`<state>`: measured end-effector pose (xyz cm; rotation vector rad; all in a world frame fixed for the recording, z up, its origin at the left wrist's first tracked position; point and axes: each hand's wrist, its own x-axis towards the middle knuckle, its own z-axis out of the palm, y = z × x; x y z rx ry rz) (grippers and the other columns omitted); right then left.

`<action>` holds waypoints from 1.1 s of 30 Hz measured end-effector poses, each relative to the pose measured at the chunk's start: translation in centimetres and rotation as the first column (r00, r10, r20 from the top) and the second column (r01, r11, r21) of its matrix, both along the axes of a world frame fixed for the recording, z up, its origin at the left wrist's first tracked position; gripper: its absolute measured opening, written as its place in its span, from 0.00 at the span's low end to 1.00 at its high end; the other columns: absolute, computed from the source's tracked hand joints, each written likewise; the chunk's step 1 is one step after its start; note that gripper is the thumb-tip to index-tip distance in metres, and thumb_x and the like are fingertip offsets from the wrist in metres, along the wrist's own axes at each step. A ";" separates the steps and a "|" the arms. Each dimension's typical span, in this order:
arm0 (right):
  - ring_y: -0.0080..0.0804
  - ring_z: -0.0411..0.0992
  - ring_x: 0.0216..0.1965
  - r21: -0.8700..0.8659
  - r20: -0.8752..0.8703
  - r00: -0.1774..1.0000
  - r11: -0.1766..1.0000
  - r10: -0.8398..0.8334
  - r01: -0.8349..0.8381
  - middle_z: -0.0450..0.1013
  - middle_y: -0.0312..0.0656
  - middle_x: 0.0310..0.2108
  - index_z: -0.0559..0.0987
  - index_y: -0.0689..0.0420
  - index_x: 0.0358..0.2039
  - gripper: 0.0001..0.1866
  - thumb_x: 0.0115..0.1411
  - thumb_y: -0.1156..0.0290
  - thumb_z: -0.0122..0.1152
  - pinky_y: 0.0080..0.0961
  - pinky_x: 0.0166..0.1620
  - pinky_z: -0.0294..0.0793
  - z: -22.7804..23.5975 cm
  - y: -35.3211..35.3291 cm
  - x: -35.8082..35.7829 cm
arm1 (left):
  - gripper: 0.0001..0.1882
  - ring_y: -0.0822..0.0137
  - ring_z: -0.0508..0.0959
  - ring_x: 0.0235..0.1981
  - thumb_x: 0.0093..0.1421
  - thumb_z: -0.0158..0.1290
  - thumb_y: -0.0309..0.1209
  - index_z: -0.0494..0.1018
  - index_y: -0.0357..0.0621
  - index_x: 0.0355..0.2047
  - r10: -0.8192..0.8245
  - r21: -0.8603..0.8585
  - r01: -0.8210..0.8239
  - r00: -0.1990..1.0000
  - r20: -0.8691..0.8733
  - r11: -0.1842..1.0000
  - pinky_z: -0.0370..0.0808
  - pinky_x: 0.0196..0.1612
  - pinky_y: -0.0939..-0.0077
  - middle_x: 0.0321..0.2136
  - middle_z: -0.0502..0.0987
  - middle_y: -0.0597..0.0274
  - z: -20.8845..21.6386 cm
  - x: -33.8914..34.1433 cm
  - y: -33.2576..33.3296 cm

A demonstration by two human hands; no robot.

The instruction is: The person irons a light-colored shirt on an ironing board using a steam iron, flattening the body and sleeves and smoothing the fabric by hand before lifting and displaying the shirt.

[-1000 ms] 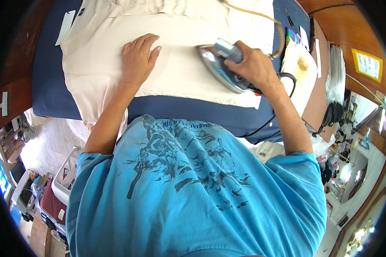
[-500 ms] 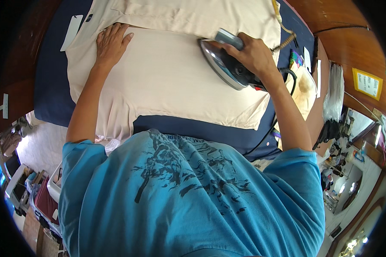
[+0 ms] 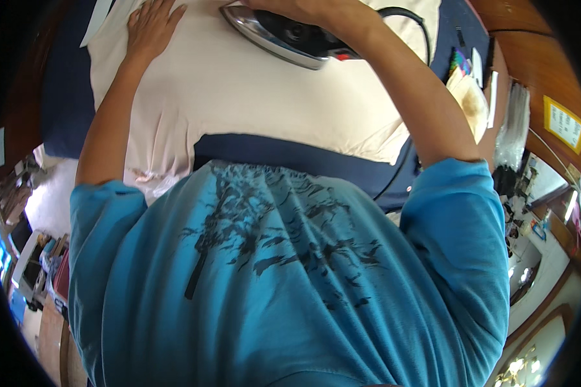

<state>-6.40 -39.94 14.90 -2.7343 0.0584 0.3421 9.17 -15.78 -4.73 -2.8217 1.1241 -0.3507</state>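
1. At 12 o'clock, a black-and-silver iron (image 3: pixel 281 32) rests on a cream cloth (image 3: pixel 239 97), its tip pointing toward 10 o'clock.
2. The right hand (image 3: pixel 297 8), partly cropped by the upper edge, reaches over the iron; its grip appears clasped around the handle, presumably keeping fingers off the metal.
3. At 11 o'clock, the left hand (image 3: pixel 152 29) lies flat on the cloth, grip released, probably to hold it taut.
4. The cloth spreads over a navy-covered tabletop (image 3: pixel 258 148), likely for a smooth, flat surface.
5. A black cord (image 3: pixel 421 24) arches at 1 o'clock, seemingly clear of the iron's tip.
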 end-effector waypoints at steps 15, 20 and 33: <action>0.46 0.75 0.28 -0.045 -0.115 0.969 0.974 0.217 -0.223 0.76 0.47 0.25 0.75 0.55 0.37 0.23 0.53 0.47 0.54 0.38 0.31 0.75 -0.2 3.3 -12.8 | 0.26 0.59 0.58 0.61 0.62 0.41 0.43 0.57 0.56 0.60 -0.075 -0.156 0.039 0.970 -0.232 0.987 0.56 0.56 0.51 0.60 0.59 0.62 7.3 -20.8 2.4; 0.45 0.75 0.28 -0.040 -0.104 0.967 0.970 0.234 -0.240 0.75 0.47 0.22 0.76 0.56 0.35 0.21 0.53 0.50 0.55 0.39 0.32 0.75 -0.3 3.7 -13.6 | 0.28 0.61 0.47 0.65 0.63 0.37 0.41 0.49 0.56 0.63 0.018 0.090 0.013 0.941 -0.339 0.996 0.48 0.60 0.47 0.65 0.47 0.66 7.0 -22.5 5.3; 0.47 0.75 0.26 0.089 -0.105 0.918 0.923 0.381 -0.373 0.74 0.48 0.20 0.73 0.58 0.32 0.23 0.53 0.48 0.55 0.41 0.31 0.74 -0.3 7.0 -13.5 | 0.28 0.59 0.52 0.64 0.63 0.38 0.39 0.51 0.51 0.63 -0.045 -0.387 -0.172 0.870 -0.492 0.906 0.44 0.61 0.51 0.62 0.55 0.61 6.1 -21.7 5.6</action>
